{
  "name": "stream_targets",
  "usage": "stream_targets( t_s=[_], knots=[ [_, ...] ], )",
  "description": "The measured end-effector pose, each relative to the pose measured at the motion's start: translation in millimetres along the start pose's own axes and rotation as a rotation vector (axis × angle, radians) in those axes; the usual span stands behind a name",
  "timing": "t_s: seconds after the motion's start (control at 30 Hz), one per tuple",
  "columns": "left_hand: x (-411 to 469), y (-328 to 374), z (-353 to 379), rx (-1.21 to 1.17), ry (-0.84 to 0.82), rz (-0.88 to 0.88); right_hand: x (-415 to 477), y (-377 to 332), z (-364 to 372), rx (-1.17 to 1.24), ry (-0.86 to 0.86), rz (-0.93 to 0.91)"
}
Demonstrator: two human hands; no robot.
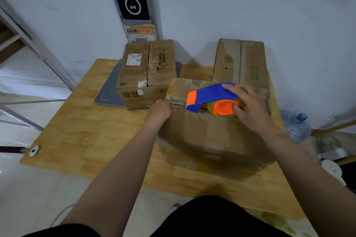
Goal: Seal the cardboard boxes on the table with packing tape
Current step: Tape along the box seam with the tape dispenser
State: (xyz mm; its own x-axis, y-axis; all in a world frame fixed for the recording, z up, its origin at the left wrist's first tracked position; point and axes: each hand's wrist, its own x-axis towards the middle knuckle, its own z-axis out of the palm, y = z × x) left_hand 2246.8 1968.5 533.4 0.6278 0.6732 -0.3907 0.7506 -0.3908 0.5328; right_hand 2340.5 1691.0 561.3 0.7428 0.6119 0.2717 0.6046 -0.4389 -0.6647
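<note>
A worn cardboard box [208,136] stands nearest me on the wooden table [86,140]. My right hand [248,107] grips a blue and orange tape dispenser [210,96] holding a yellowish tape roll, over the box's top. My left hand [159,111] has curled fingers at the box's top left edge, where it seems to pinch the cardboard or the tape end. Two more cardboard boxes stand behind: a labelled box [144,75] at the back middle and a taller box [240,61] at the back right.
A grey flat scale [109,90] lies under the labelled box. A small white round object [34,150] sits at the table's left edge. A water bottle [297,125] lies on the floor to the right. The wall is close behind the boxes.
</note>
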Motion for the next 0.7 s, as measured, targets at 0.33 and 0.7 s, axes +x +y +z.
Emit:
stream_targets(
  t_s=[0.33,0.7],
  knots=[
    [-2.0,-1.7,-0.2,-0.166,-0.013,-0.026,-10.9,17.4,-27.3,-0.166,0.081,-0.064],
    [-3.8,4.2,4.0,-0.123,0.020,-0.046,-40.0,70.3,-69.1,-0.078,0.214,-0.009]
  ],
)
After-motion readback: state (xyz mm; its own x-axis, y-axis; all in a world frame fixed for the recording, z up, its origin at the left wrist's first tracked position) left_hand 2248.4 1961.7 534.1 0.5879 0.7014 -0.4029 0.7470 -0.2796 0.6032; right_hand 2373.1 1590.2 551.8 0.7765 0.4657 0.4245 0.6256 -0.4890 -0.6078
